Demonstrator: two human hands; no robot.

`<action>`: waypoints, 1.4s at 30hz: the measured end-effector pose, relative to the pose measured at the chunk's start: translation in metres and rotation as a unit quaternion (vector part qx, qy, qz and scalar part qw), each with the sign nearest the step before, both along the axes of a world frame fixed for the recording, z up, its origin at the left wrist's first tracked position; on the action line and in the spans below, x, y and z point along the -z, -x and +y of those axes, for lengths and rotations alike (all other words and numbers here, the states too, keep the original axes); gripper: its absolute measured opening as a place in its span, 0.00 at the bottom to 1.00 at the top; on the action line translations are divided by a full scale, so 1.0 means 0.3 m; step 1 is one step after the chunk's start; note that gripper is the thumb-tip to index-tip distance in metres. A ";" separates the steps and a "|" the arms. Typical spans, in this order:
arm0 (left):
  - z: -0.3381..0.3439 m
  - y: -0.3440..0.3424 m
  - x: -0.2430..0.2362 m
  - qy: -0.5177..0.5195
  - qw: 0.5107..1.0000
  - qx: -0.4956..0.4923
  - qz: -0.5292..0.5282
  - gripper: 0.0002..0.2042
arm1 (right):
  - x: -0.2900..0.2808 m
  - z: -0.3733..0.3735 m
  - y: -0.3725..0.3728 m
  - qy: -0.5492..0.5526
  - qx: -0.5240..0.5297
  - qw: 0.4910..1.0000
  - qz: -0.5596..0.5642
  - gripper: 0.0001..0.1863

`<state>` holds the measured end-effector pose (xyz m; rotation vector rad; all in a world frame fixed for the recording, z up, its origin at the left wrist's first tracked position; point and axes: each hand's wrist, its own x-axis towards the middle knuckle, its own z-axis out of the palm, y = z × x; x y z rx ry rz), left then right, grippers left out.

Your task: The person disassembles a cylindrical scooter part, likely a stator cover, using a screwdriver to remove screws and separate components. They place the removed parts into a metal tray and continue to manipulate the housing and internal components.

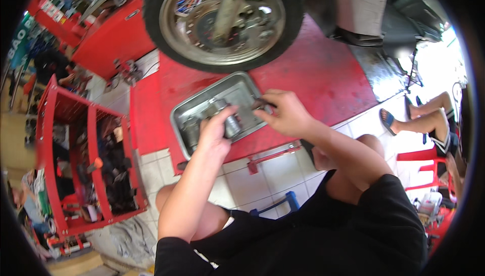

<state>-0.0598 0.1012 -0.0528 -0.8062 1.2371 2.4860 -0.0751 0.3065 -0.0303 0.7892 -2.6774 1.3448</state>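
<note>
A steel tray [183, 108] lies on the red lift platform, with metal parts inside it. Over its middle my left hand [216, 130] is closed around a silver cylindrical metal part [232, 126], whose kind I cannot make out. At the tray's right side my right hand [285, 113] pinches a small dark piece [261, 105], too blurred to name. The two hands are a short way apart. Another grey metal part [191, 128] sits in the tray, left of my left hand.
A motorcycle wheel [230, 63] stands on the red platform [323, 74] beyond the tray. On the left is a red tool cart [96, 159] full of dark tools. A blue stool [291, 201] is below me. Another person's sandalled foot [388, 121] shows at right.
</note>
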 end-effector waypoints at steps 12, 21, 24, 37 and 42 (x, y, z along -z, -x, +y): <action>-0.021 0.027 0.013 0.102 0.991 -0.087 0.019 0.24 | -0.021 0.110 -0.016 -0.029 0.021 0.998 -0.045 0.11; -0.066 0.032 0.078 0.397 0.879 -0.030 0.265 0.23 | -0.006 0.069 -0.010 -0.012 0.017 0.999 -0.039 0.10; -0.064 0.027 0.068 0.380 0.889 -0.031 0.254 0.24 | -0.026 0.071 -0.004 -0.016 0.018 0.999 -0.044 0.09; -0.013 -0.067 -0.008 -0.178 0.961 0.073 0.198 0.26 | -0.090 0.107 -0.002 -0.042 0.027 0.999 -0.009 0.14; 0.001 -0.086 -0.038 -0.210 0.965 0.056 0.144 0.28 | -0.084 0.104 -0.008 -0.047 0.027 0.999 -0.001 0.13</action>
